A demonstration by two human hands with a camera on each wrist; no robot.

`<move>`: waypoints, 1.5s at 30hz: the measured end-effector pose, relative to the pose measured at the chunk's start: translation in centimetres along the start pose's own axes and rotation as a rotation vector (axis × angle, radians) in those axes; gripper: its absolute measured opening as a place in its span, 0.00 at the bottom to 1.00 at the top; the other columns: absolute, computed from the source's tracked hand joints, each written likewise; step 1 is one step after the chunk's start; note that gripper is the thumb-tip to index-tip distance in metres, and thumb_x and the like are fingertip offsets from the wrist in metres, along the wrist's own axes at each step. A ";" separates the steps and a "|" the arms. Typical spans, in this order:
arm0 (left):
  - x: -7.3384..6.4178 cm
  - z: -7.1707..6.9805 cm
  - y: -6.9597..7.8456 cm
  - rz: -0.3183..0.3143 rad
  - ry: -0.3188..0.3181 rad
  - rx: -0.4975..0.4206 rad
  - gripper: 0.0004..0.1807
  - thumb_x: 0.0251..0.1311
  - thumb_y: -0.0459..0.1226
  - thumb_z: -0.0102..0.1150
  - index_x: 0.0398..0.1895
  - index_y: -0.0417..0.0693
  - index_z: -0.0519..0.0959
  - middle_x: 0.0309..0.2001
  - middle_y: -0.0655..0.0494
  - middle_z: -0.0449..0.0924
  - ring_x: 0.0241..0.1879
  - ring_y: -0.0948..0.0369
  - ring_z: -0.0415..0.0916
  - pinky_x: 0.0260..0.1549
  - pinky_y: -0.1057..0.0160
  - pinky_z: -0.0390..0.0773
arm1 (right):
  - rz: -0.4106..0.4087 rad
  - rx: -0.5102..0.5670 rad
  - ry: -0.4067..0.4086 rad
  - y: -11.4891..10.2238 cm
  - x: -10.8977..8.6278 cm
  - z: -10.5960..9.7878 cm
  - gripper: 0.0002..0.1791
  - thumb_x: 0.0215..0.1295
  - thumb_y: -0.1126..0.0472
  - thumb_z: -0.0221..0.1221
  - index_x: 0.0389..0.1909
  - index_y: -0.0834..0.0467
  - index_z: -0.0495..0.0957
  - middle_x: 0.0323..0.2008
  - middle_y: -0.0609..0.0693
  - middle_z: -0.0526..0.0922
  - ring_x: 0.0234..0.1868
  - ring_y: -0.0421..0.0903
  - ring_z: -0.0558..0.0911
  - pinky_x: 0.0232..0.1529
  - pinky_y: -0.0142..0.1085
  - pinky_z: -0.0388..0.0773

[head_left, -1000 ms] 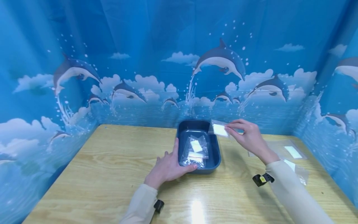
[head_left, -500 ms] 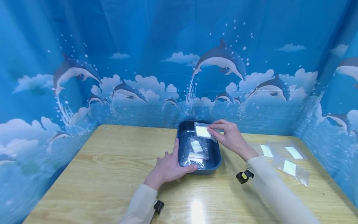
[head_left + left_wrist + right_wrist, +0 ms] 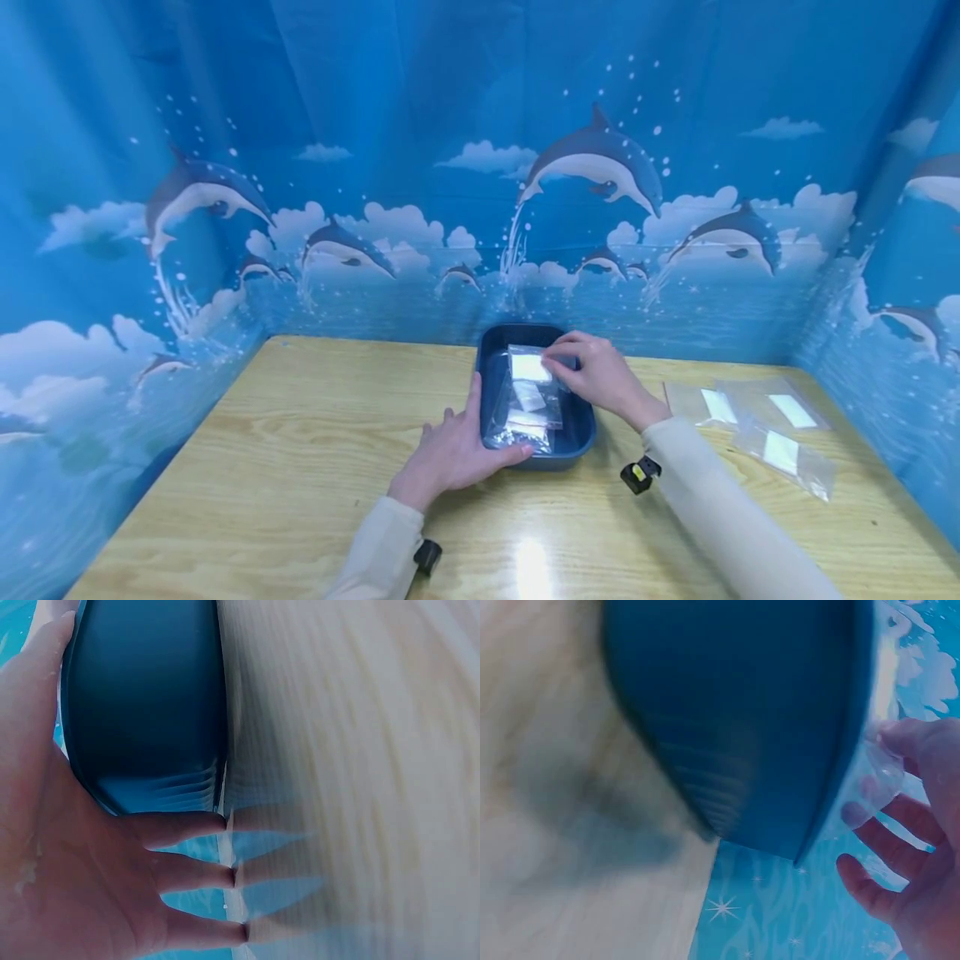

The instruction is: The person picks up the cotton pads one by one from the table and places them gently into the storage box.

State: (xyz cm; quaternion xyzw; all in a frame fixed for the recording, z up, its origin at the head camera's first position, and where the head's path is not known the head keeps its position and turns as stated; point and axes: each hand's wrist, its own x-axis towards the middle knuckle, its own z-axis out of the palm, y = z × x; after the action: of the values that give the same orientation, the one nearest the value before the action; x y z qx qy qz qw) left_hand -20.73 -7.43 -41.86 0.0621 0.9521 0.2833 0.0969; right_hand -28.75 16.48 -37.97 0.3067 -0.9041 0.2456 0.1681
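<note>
Because the left hand (image 3: 453, 454) lies against the near left corner of the dark blue, deep rectangular bin (image 3: 579, 429), it probably steadies the bin on the pale wood-grain worktop (image 3: 300, 433); its fingers spread wide, the thumb reaching along the bin's near rim. Inside the bin, toward its near left part, lie clear plastic bags with white panels (image 3: 528, 417), overlapping so that their count is hard to tell. Above them, within the bin's far half, is another flat clear bag with a white rectangle (image 3: 529, 367). The right hand (image 3: 600, 375), reaching over the bin's right rim, pinches this bag by its right edge, presumably so it hangs flat. Right of the bin, three similar clear bags (image 3: 782, 452) rest on the worktop, close together within the right arm's reach.

Compared with half a second ago, the left hand and bin match; the pinched bag and right hand sit further left, the bag now overlapping the pile.
</note>
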 end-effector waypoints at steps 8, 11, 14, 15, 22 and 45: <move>0.0 0.1 0.0 0.004 0.005 0.010 0.72 0.49 0.79 0.55 0.84 0.58 0.28 0.76 0.41 0.64 0.74 0.30 0.59 0.70 0.23 0.53 | -0.065 -0.075 -0.144 0.0 -1.3 0.7 0.08 0.68 0.55 0.67 0.43 0.53 0.90 0.44 0.52 0.90 0.42 0.48 0.89 0.46 0.45 0.87; -0.1 0.1 0.0 0.003 0.007 0.008 0.72 0.49 0.79 0.55 0.84 0.58 0.28 0.76 0.40 0.65 0.74 0.30 0.59 0.70 0.23 0.53 | -0.071 -0.082 -0.158 -0.2 -1.7 0.6 0.08 0.67 0.55 0.67 0.42 0.52 0.91 0.43 0.52 0.90 0.39 0.45 0.88 0.42 0.41 0.87; -0.1 0.1 0.1 0.005 0.007 0.007 0.72 0.49 0.79 0.54 0.84 0.59 0.27 0.76 0.40 0.64 0.75 0.30 0.58 0.71 0.23 0.52 | -0.078 -0.075 -0.160 -0.4 -1.9 0.4 0.09 0.67 0.55 0.67 0.43 0.53 0.90 0.44 0.52 0.90 0.38 0.45 0.88 0.41 0.40 0.87; -0.1 0.1 0.1 0.006 0.008 0.007 0.72 0.49 0.79 0.54 0.84 0.59 0.27 0.76 0.40 0.64 0.75 0.30 0.58 0.71 0.23 0.52 | -0.079 -0.070 -0.157 -0.4 -2.0 0.3 0.10 0.67 0.55 0.67 0.44 0.54 0.90 0.44 0.53 0.90 0.39 0.46 0.88 0.41 0.40 0.87; -0.1 0.0 0.1 0.006 0.005 0.012 0.72 0.49 0.80 0.54 0.84 0.59 0.27 0.77 0.40 0.63 0.75 0.30 0.57 0.71 0.23 0.51 | -0.071 -0.081 -0.107 -0.4 -2.6 -0.1 0.17 0.68 0.51 0.66 0.52 0.55 0.87 0.53 0.57 0.87 0.54 0.55 0.86 0.55 0.52 0.85; -0.2 0.1 0.1 0.006 0.011 -0.006 0.72 0.49 0.79 0.56 0.84 0.60 0.28 0.78 0.41 0.61 0.76 0.31 0.56 0.72 0.25 0.50 | 0.128 -0.360 -0.059 1.5 -6.4 -2.7 0.46 0.63 0.30 0.60 0.76 0.50 0.66 0.76 0.62 0.65 0.73 0.70 0.66 0.62 0.72 0.69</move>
State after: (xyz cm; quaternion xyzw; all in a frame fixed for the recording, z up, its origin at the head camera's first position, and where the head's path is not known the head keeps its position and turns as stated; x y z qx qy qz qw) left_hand -20.53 -7.37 -41.85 0.0630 0.9517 0.2866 0.0908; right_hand -24.45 21.96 -39.14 0.2206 -0.9556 0.0811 0.1775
